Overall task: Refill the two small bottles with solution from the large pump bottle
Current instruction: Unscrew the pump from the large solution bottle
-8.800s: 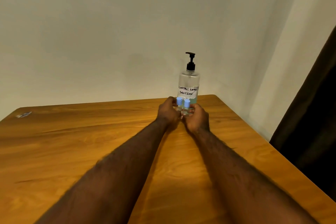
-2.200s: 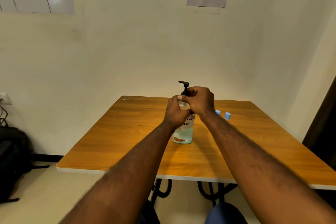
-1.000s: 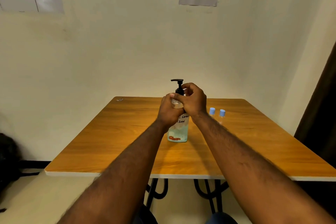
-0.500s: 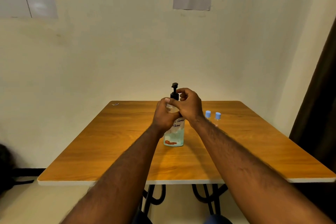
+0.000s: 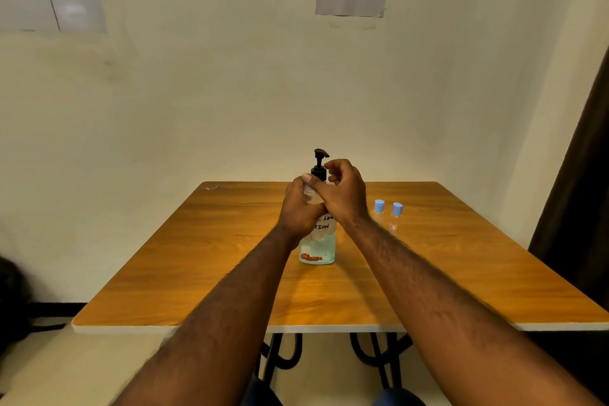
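On the wooden table (image 5: 197,257), my left hand (image 5: 298,211) gripped the large pump bottle (image 5: 318,247) by its shoulder while my right hand (image 5: 342,194) pinched its black pump collar (image 5: 319,171). Unscrewing cleanly, I judged, meant bracing the bottle upright and turning only the collar. Two blue-capped small bottles (image 5: 379,211) (image 5: 397,214) stood unopened just right.

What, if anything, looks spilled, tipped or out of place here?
Nothing stands out. The pump bottle stands upright, gripped by the left hand and right hand; both small bottles stand capped beside it; no spill shows on the table.
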